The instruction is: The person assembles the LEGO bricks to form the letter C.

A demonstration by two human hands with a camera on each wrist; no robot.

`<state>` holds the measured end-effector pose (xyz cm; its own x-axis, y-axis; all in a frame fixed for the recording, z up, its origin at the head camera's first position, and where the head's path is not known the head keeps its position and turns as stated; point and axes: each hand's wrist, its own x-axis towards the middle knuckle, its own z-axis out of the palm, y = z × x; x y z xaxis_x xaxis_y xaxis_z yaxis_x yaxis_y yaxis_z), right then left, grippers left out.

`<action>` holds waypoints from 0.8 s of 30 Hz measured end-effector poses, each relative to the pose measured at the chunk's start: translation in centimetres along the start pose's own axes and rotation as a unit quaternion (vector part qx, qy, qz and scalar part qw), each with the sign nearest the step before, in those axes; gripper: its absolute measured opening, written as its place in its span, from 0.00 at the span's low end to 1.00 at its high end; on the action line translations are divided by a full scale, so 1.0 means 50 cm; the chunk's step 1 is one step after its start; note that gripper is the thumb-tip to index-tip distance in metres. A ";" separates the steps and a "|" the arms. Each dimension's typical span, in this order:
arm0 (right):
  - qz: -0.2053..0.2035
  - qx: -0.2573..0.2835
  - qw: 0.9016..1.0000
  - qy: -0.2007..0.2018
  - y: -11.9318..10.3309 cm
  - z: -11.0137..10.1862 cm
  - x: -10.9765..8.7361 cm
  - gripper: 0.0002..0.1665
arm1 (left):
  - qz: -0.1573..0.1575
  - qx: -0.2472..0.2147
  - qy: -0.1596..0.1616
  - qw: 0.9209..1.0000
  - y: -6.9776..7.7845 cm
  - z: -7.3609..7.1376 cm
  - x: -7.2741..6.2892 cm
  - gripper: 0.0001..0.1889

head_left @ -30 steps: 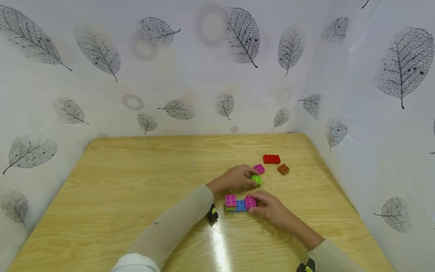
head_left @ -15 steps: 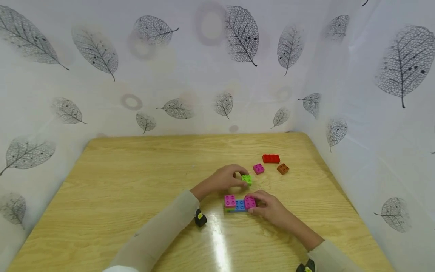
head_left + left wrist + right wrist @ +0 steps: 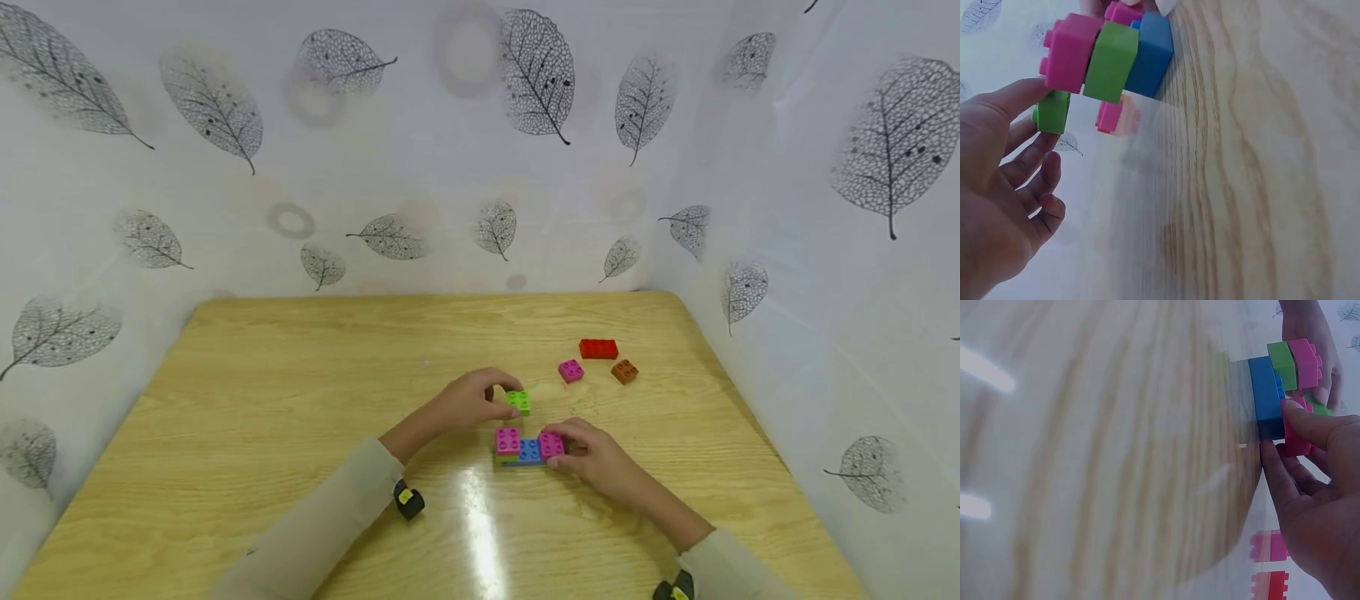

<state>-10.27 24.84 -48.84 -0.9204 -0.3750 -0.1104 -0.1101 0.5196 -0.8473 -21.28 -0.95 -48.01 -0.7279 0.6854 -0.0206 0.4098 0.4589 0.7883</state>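
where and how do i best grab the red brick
Probably from above, pinching the middle of its two long sides, thumb on the near one. The red brick lies flat, its long side facing you, so that grip spans its narrow width; the loose pink brick and brown brick sit near its front corners.

Three pink bricks (image 3: 552, 444), two green bricks (image 3: 518, 402), one red (image 3: 598, 349), one brown (image 3: 625, 372), seemingly one blue brick (image 3: 529, 452)

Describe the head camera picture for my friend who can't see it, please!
A left hand pinches a green brick while a right hand grips a blue, pink and green brick build on a wooden table. Farther back lie a pink brick, a red brick and a brown brick.
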 end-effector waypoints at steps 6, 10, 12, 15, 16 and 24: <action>-0.003 -0.002 1.000 -0.001 -0.001 0.003 0.005 0.26 | 0.006 -0.007 0.018 1.000 0.014 -0.007 -0.051 0.22; -0.012 -0.010 1.000 0.002 0.002 0.005 0.003 0.26 | 0.018 -0.018 0.026 0.999 0.031 -0.005 -0.080 0.21; -0.010 -0.014 1.000 0.009 0.003 0.005 0.001 0.26 | 0.023 -0.014 0.031 0.999 0.039 -0.004 -0.089 0.21; -0.006 -0.020 1.000 0.019 0.003 0.006 -0.002 0.27 | 0.028 -0.006 0.039 0.999 0.048 -0.002 -0.100 0.21; -0.010 -0.023 0.999 0.021 0.004 0.006 -0.003 0.28 | 0.029 -0.004 0.040 0.999 0.050 -0.002 -0.104 0.21; -0.017 -0.021 1.000 0.014 0.001 0.004 0.000 0.27 | 0.029 0.011 0.045 0.999 0.052 0.005 -0.127 0.19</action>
<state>-10.18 24.70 -48.98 -0.9261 -0.3713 -0.0677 -0.1559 0.5396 -0.8274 -15.48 -3.97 -45.98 -0.7480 0.6588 0.0812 0.4644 0.4319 0.7732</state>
